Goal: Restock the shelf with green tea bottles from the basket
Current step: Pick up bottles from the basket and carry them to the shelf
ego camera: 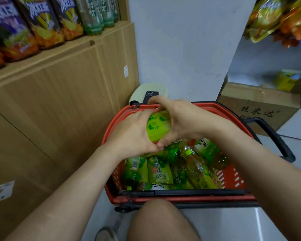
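Note:
A red plastic basket point(231, 178) stands on the floor in front of me, holding several green tea bottles point(161, 172) lying on their sides. Both hands are over the basket's far half. My left hand point(130, 134) and my right hand point(184, 119) wrap around one green-labelled bottle point(157, 126) from either side, thumbs meeting below it. The bottle's ends are hidden by my fingers. The wooden shelf point(59, 49) is up at the left, with green tea bottles point(94, 14) at its right end.
Dark iced tea bottles point(40, 21) fill the shelf's left part. A white pillar point(184, 49) rises behind the basket. A cardboard box point(260, 108) sits at the right, snack bags point(281, 20) hang above it. A phone point(150, 96) lies on a stool behind the basket. My knee point(161, 221) is below.

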Tool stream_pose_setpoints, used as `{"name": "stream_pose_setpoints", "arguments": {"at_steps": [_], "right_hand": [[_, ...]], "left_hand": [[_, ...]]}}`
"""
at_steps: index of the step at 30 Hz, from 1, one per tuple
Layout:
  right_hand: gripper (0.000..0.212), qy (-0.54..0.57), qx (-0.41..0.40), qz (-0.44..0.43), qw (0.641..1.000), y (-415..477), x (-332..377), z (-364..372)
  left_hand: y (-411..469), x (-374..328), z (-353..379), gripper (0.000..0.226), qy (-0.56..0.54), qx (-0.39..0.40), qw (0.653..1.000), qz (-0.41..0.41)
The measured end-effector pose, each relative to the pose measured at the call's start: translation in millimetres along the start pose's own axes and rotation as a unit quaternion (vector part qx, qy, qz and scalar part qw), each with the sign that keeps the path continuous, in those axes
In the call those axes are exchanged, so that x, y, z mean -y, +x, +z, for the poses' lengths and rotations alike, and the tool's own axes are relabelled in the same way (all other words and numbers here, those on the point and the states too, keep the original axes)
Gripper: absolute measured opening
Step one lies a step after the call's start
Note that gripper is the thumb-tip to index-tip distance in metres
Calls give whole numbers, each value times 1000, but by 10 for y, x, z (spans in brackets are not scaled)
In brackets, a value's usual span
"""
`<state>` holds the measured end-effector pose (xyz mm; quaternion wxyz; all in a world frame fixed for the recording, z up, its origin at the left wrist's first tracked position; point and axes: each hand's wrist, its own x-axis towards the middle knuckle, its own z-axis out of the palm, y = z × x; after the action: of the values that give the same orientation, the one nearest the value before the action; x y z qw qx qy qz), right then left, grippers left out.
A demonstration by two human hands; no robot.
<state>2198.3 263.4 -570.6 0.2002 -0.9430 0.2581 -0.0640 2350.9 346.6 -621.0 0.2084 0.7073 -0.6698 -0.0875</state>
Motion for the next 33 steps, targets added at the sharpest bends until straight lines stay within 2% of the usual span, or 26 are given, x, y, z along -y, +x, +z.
{"name": "stream_pose_setpoints", "arguments": {"at_steps": [1, 3, 5, 6, 8, 10, 12, 18, 22, 25, 28, 31, 33], "right_hand": [[98, 106, 5, 22, 994, -13, -20, -86], [74, 274, -98, 89, 952, -5, -269, -160], [59, 233, -195, 213, 929, -40, -714, -92], [59, 191, -179, 281, 924, -87, -964, 30], [68, 165, -56, 394, 902, -218, -1360, 402], [75, 139, 31, 472, 870, -309, -1575, 717], [79, 92, 37, 512, 853, -325, -1689, 869], [85, -29, 116, 551, 826, -247, -1843, 918], [86, -39, 125, 538, 833, -205, -1853, 938], [79, 60, 105, 513, 850, -226, -1909, 946], [77, 141, 74, 514, 843, -318, -1946, 890], [71, 270, 22, 497, 824, -417, -1821, 699], [69, 384, -32, 468, 795, -516, -1663, 553]], "left_hand": [[-25, -26, -21, 102, -1, -15, 1000, -16], [-64, -55, -28, 97, -6, -28, 998, -61], [-91, -43, 2, 83, -66, -32, 990, -122], [-104, -37, 18, 69, -132, -31, 978, -157], [-117, -18, 94, 47, -295, -23, 927, -228], [-111, -43, 173, 52, -387, -7, 880, -275], [-87, -70, 243, 58, -407, -4, 863, -299], [-74, -156, 391, 39, -438, 21, 838, -324], [-45, -141, 448, 44, -432, 14, 839, -331], [-31, -139, 488, 41, -440, 9, 831, -339], [-39, -148, 467, 57, -452, 2, 821, -350], [-52, -147, 352, 82, -476, -24, 798, -368], [-86, -146, 259, 76, -502, -48, 780, -372]]}}
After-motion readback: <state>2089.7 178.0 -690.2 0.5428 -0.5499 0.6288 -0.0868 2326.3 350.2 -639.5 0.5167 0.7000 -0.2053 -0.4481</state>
